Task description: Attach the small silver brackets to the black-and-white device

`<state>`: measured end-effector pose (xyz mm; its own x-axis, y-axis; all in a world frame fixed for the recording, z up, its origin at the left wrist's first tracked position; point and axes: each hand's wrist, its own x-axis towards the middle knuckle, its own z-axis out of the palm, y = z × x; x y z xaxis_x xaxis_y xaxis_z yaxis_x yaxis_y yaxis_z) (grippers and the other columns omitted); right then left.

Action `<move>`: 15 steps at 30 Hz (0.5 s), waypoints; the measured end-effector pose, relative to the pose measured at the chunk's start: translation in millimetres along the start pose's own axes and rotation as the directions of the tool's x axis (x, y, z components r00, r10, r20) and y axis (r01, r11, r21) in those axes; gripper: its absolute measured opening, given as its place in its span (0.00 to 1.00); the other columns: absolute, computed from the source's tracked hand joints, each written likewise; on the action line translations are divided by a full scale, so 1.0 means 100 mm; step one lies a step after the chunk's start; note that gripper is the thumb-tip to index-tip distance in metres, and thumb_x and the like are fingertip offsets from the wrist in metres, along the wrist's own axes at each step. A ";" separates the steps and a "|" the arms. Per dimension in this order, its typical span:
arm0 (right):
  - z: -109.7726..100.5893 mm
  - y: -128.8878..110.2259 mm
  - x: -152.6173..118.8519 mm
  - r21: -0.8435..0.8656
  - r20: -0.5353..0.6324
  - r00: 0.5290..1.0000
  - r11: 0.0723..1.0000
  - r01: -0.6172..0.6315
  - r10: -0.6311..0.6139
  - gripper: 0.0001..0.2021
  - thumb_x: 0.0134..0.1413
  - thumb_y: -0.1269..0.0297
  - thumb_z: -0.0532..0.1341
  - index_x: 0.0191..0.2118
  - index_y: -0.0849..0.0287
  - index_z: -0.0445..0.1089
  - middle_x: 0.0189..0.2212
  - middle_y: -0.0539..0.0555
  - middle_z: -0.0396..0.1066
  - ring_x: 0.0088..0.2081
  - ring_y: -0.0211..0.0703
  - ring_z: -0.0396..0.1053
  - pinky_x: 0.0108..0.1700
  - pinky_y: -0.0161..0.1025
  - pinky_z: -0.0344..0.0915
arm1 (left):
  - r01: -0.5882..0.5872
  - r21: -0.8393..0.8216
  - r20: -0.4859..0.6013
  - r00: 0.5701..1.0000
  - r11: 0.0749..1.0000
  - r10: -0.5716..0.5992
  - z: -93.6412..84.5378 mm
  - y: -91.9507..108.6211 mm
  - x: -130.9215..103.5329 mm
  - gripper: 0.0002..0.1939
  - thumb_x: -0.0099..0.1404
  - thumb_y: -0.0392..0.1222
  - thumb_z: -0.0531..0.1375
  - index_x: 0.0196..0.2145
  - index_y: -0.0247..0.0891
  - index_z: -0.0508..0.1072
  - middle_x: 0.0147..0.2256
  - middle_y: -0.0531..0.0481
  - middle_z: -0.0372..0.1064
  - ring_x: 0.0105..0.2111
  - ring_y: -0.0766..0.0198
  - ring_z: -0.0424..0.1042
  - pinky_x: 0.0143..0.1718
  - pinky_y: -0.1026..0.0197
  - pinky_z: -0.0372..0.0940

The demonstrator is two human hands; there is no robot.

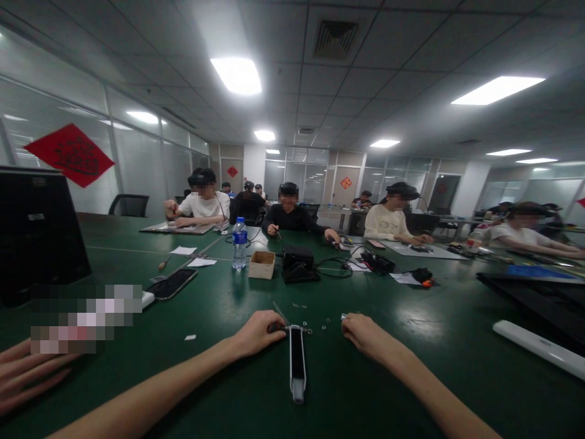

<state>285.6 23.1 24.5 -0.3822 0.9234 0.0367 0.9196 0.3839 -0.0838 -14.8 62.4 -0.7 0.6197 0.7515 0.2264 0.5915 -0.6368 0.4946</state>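
My left hand [260, 332] is closed around a dark-handled tool [276, 327], its tip end close to the top of a slim white device with a black face [297, 356]. That device lies lengthwise on the green table in front of me, with a pale grey end towards me. Off to its right, my right hand [361, 329] is closed in a pinch on a small shiny piece [343, 316], too small to name. Between my hands lie several tiny metal bits [324, 328], some ring-like.
Beyond my hands stand a water bottle [239, 244], a cardboard box [262, 266] and a black case [299, 263]. Another person's hand [31, 372] rests at left. A phone-like slab [176, 283] lies nearby. A white bar [539, 347] and black tray [530, 299] are at right.
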 end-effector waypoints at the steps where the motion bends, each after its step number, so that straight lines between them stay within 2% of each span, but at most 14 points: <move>1: 0.00 0.01 0.00 -0.006 0.011 1.000 1.000 -0.012 0.012 0.09 0.56 0.76 0.55 0.35 0.61 0.71 0.38 0.57 0.71 0.39 0.44 0.69 0.39 0.36 0.62 | -0.004 0.003 -0.004 1.000 1.000 0.004 0.00 0.01 0.00 0.10 0.62 0.43 0.59 0.40 0.37 0.74 0.35 0.50 0.70 0.32 0.65 0.67 0.33 0.64 0.61; 7: -0.04 0.04 0.00 -0.050 0.032 0.996 0.995 -0.085 0.087 0.06 0.55 0.73 0.58 0.37 0.62 0.73 0.39 0.59 0.72 0.41 0.46 0.70 0.40 0.36 0.62 | -0.023 0.011 -0.042 0.999 1.000 0.023 -0.01 0.05 -0.03 0.10 0.62 0.43 0.60 0.40 0.37 0.74 0.34 0.51 0.71 0.31 0.65 0.67 0.32 0.65 0.61; 11: -0.02 0.11 0.03 -0.074 0.045 0.998 0.997 -0.033 0.037 0.07 0.55 0.71 0.58 0.35 0.61 0.74 0.36 0.58 0.73 0.38 0.46 0.71 0.37 0.36 0.62 | -0.043 0.010 -0.046 0.998 0.999 0.043 -0.01 0.06 -0.02 0.10 0.61 0.43 0.61 0.39 0.35 0.75 0.33 0.50 0.71 0.30 0.66 0.68 0.31 0.65 0.61; 15: 0.00 0.27 0.07 -0.015 0.048 0.999 1.000 0.022 -0.022 0.06 0.55 0.69 0.59 0.35 0.59 0.74 0.35 0.56 0.74 0.37 0.44 0.71 0.38 0.35 0.62 | -0.049 0.010 -0.058 0.997 0.999 0.049 0.01 0.04 0.00 0.11 0.61 0.42 0.61 0.40 0.35 0.75 0.32 0.50 0.71 0.28 0.66 0.67 0.30 0.66 0.61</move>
<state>307.9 40.5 22.2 -0.4060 0.9138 -0.0095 0.9120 0.4045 -0.0684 -12.0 59.7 0.5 0.6172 0.7279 0.2988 0.5657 -0.6745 0.4745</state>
